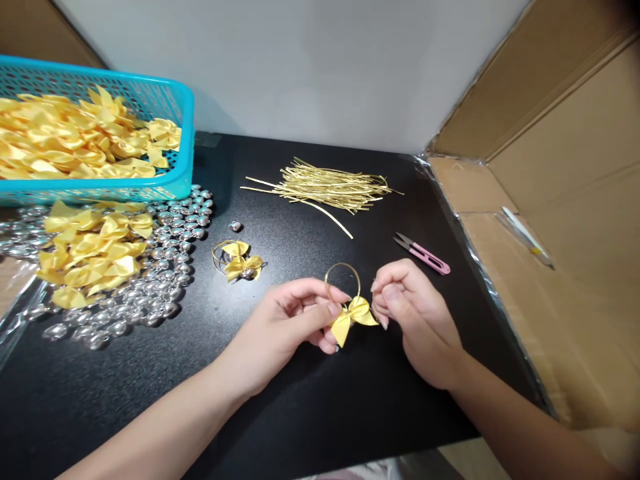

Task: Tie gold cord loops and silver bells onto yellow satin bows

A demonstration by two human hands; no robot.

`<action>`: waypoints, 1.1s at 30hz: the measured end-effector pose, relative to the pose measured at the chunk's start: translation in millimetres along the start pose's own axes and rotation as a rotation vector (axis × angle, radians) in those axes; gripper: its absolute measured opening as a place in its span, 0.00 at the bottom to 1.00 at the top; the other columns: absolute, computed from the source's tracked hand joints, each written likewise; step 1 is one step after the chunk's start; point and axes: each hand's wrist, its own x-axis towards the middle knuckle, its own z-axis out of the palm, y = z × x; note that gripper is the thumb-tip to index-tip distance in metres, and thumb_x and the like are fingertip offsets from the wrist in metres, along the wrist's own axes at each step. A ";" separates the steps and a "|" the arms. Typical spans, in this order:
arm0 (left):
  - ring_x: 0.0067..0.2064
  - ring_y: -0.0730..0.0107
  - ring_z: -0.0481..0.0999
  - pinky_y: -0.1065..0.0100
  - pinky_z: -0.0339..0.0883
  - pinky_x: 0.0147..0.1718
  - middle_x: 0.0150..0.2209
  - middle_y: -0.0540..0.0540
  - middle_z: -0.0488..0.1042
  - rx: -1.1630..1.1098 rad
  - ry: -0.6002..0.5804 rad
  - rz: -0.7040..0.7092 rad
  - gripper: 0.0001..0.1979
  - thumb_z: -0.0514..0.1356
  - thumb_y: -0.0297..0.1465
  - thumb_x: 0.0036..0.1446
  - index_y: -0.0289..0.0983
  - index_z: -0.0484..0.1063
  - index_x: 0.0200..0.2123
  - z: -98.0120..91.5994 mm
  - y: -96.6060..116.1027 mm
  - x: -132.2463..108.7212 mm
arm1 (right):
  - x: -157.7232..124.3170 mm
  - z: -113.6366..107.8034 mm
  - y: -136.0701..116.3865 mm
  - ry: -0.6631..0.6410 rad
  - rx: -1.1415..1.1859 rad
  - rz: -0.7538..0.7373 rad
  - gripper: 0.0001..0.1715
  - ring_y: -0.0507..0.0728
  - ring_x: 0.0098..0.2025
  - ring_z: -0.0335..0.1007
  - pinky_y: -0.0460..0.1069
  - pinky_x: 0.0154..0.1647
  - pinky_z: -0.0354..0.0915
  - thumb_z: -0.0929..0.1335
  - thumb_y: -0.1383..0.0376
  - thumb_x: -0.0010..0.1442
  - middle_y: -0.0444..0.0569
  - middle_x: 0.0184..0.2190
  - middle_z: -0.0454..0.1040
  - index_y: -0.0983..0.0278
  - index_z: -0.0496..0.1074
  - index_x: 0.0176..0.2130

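The left hand (295,317) is reaching in from the lower left, wrist low, thumb lying over bent fingers; its grip is pinching one yellow satin bow (358,309) by its left side, above the front middle of the black worktop (300,413). One gold wire loop (343,264) is standing up behind that bow. The right hand (420,313) is coming from the lower right, fingers curling inward and thumb bending over them, its fingertips hovering just beside the bow's right tail; whether its grip is clenching anything, I cannot tell.

Left of the hands, two more bows (245,265) are lying together with gold wire, and one lone silver bead (235,227) is resting behind them. One pair of pink thread snips (430,259) is lying beyond the right hand. One bundle of gold wire strands (333,187), too many for counting, is lying farther back. One turquoise basket (189,133) is holding uncounted bows.
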 end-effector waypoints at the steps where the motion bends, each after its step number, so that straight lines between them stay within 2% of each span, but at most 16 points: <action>1: 0.23 0.81 0.75 0.80 0.73 0.24 0.24 0.53 0.75 0.005 -0.014 0.001 0.06 0.70 0.32 0.52 0.35 0.79 0.32 0.3 -0.2 -0.3 | 0.3 -0.1 -0.3 -0.005 -0.018 0.002 0.06 0.48 0.24 0.56 0.44 0.26 0.57 0.61 0.63 0.70 0.38 0.24 0.59 0.58 0.65 0.39; 4: 0.24 0.81 0.73 0.80 0.74 0.25 0.25 0.53 0.74 0.039 -0.048 0.027 0.05 0.68 0.30 0.54 0.35 0.78 0.33 1.7 -0.2 -0.9 | 2.1 0.2 -4.6 -0.047 -0.079 -0.027 0.03 0.47 0.23 0.57 0.43 0.23 0.56 0.64 0.67 0.66 0.37 0.23 0.59 0.59 0.65 0.38; 8: 0.26 0.81 0.73 0.79 0.74 0.26 0.26 0.54 0.72 0.099 -0.093 0.093 0.06 0.67 0.29 0.56 0.35 0.73 0.33 3.4 0.3 -1.8 | 6.4 2.7 -11.4 -0.051 -0.278 -0.182 0.06 0.45 0.19 0.53 0.42 0.21 0.55 0.67 0.73 0.58 0.35 0.18 0.58 0.62 0.69 0.33; 13: 0.26 0.82 0.73 0.80 0.72 0.26 0.27 0.55 0.72 0.133 -0.100 0.110 0.07 0.65 0.30 0.58 0.35 0.69 0.34 3.6 1.3 -3.5 | 9.7 4.8 -13.0 -0.040 -0.406 -0.292 0.07 0.45 0.19 0.55 0.42 0.20 0.56 0.67 0.75 0.54 0.38 0.20 0.67 0.64 0.72 0.30; 18: 0.26 0.81 0.73 0.79 0.73 0.26 0.26 0.55 0.71 0.090 -0.111 0.077 0.09 0.66 0.32 0.57 0.35 0.69 0.33 2.6 1.2 -1.0 | 8.8 4.6 -12.6 -0.083 -0.374 -0.256 0.06 0.45 0.20 0.59 0.41 0.20 0.57 0.67 0.75 0.54 0.39 0.21 0.70 0.66 0.74 0.32; 27: 0.25 0.79 0.71 0.77 0.74 0.24 0.25 0.53 0.71 -0.008 -0.098 -0.029 0.09 0.66 0.33 0.57 0.35 0.70 0.32 1.8 1.3 -1.0 | 9.6 5.6 -13.4 -0.092 -0.335 -0.187 0.05 0.44 0.17 0.52 0.42 0.17 0.52 0.68 0.73 0.55 0.38 0.18 0.66 0.65 0.74 0.30; 33: 0.23 0.80 0.70 0.76 0.72 0.24 0.24 0.53 0.70 0.041 -0.114 -0.034 0.10 0.66 0.34 0.57 0.35 0.70 0.32 2.1 1.1 -1.3 | 9.5 4.5 -13.9 -0.128 -0.354 -0.176 0.07 0.44 0.17 0.52 0.41 0.18 0.53 0.68 0.73 0.56 0.38 0.17 0.64 0.66 0.73 0.27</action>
